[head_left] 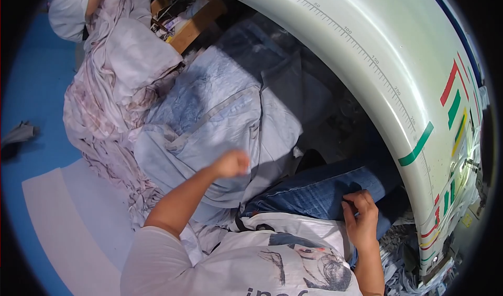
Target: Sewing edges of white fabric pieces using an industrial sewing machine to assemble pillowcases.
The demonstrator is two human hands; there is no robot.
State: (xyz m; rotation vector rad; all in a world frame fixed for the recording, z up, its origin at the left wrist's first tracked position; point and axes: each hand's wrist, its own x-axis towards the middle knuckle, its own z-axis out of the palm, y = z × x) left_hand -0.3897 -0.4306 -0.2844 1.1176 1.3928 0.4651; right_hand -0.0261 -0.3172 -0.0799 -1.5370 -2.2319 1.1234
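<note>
My left hand point(233, 163) is over a heap of pale blue-grey cloth point(220, 112) on my left, its fingers curled in and smeared by motion, so whether it holds anything does not show. The cloth has a long seam and dark creases across it. My right hand point(362, 215) is near my jeans point(309, 194), with the fingers loosely bent and the thumb a little apart from them. Nothing shows between those fingers.
A pale work table point(361, 39) curves along the right, with a printed ruler scale and coloured tape strips. Pinkish-white cloth point(115, 81) is piled at the left. Beyond it are a wooden box point(196, 26) of odds and ends and another person's sleeve point(68, 13).
</note>
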